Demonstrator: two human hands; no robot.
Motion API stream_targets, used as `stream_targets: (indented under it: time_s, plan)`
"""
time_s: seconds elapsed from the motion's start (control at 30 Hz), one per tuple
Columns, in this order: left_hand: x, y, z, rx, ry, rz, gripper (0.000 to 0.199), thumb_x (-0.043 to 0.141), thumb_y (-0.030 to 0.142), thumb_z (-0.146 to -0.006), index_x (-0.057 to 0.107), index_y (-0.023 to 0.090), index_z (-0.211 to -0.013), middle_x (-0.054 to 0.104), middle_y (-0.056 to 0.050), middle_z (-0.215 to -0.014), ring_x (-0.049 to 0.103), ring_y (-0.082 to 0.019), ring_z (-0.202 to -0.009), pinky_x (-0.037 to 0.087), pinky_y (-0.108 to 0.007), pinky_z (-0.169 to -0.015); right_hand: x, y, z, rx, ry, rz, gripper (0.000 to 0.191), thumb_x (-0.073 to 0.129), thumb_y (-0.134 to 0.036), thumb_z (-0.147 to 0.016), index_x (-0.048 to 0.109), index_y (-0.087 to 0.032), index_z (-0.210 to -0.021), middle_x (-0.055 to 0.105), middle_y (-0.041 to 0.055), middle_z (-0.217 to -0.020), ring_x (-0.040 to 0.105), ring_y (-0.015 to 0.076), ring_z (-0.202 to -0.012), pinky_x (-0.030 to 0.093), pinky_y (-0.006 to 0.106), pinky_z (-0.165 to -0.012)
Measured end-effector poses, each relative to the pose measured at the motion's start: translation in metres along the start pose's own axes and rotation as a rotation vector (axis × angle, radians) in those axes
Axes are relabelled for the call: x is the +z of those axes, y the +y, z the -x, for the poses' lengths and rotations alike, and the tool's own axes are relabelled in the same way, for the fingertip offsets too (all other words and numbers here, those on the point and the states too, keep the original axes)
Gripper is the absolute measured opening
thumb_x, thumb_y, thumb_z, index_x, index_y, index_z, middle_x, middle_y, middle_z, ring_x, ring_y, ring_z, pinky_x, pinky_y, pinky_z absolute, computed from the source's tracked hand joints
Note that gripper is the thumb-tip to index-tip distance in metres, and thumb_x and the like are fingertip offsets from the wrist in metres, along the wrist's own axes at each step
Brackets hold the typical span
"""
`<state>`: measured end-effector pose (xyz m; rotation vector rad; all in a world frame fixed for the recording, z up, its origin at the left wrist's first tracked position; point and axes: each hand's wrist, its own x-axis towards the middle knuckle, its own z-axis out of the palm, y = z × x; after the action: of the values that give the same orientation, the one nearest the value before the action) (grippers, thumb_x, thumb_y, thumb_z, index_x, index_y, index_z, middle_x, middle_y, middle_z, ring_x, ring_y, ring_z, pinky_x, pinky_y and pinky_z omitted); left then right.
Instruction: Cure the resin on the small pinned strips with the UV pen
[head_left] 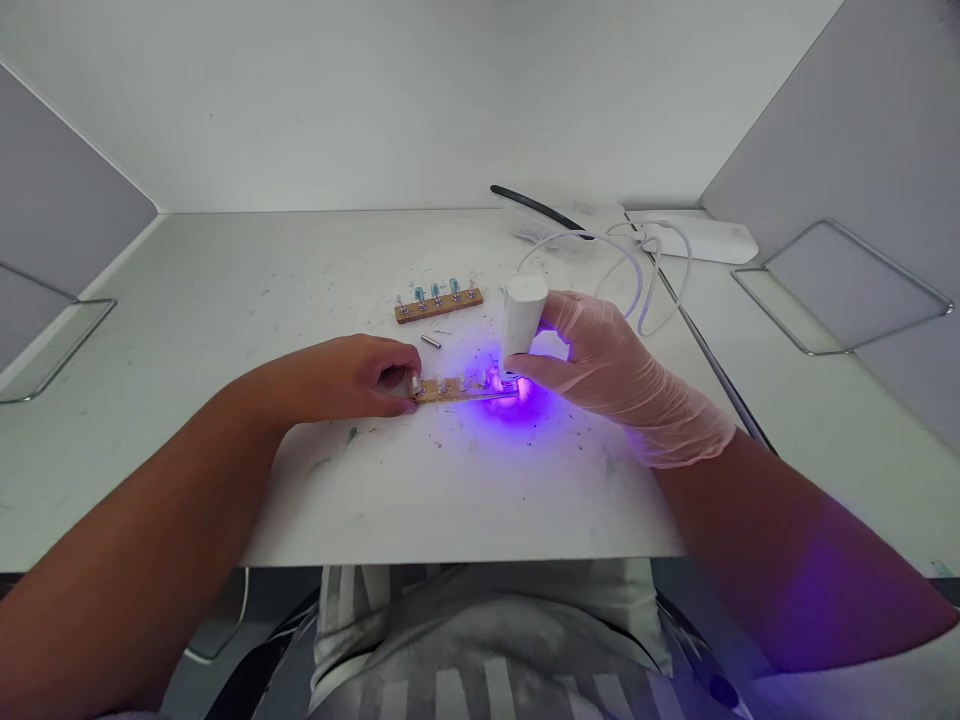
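My bare left hand [349, 375] pinches the left end of a brown strip [452, 391] lying on the white table. Small clear pieces shaped like nail tips stand upright along this strip. In my gloved right hand [611, 365] is a white handheld UV lamp [523, 312], held upright over the strip's right end. Violet light pours from its lower end and washes out the pieces there. Behind it lies a second brown strip [439, 306], bearing several clear and blue-tinted nail tips. A short metal rod [430, 341] rests between the two strips.
A white cable [641, 275] loops from the lamp toward a white device [701, 241] at the back right. Near it are a black curved bar [541, 212] and a clear bag [525, 232]. Wire frames [844, 285] stick out from the side walls. Small crumbs dot the table.
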<state>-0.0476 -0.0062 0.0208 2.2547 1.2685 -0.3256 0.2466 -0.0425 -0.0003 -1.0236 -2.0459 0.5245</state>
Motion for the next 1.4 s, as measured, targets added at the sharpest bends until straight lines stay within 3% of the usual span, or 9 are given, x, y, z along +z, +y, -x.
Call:
stream_targets:
  time_s: [1.4]
  plan:
    - [-0.0004,0.0025,-0.0003,-0.012,0.001,0.006,0.033,0.061,0.051,-0.079,0.069,0.025,-0.098,0.055,0.000,-0.077,0.049,-0.016,-0.067,0.037,-0.031,-0.061,-0.0003,-0.0014,0.0000,0.001,-0.004,-0.018,0.009,0.072,-0.027,-0.084,0.069,-0.020,-0.088,0.069,0.0002,-0.082,0.063,0.0162,-0.076,0.048,0.035,-0.073]
